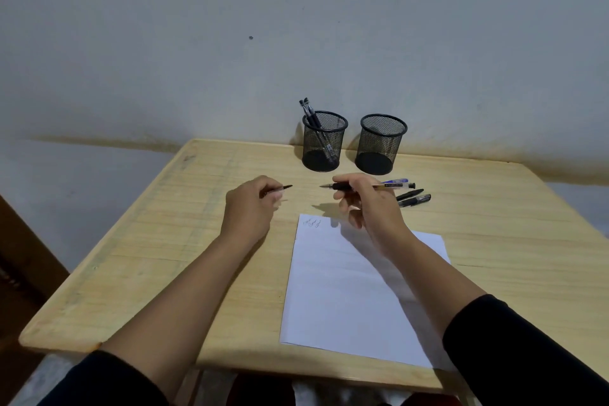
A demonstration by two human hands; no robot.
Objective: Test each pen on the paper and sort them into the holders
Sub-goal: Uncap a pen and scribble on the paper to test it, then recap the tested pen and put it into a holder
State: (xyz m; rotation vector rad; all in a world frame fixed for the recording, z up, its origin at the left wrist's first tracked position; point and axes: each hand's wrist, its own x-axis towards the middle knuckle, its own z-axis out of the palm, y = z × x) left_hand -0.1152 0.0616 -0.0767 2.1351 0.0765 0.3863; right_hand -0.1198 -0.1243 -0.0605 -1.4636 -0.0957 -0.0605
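Observation:
My right hand [361, 204] holds an uncapped pen [339, 186] level above the table, its tip pointing left. My left hand [252, 204] is closed on the pen's black cap [283, 188], a short way left of the tip. A white paper [342, 290] lies under my right forearm, with a few small scribbles [311, 222] at its top left corner. Two black mesh holders stand at the back: the left holder [324, 142] contains two pens, while the right holder [380, 143] looks empty. Three more pens [413, 198] lie on the table right of my right hand.
The light wooden table [164, 241] stands against a grey wall. Its left and front edges are close, with dark floor to the left. My black sleeves cover both forearms near the camera.

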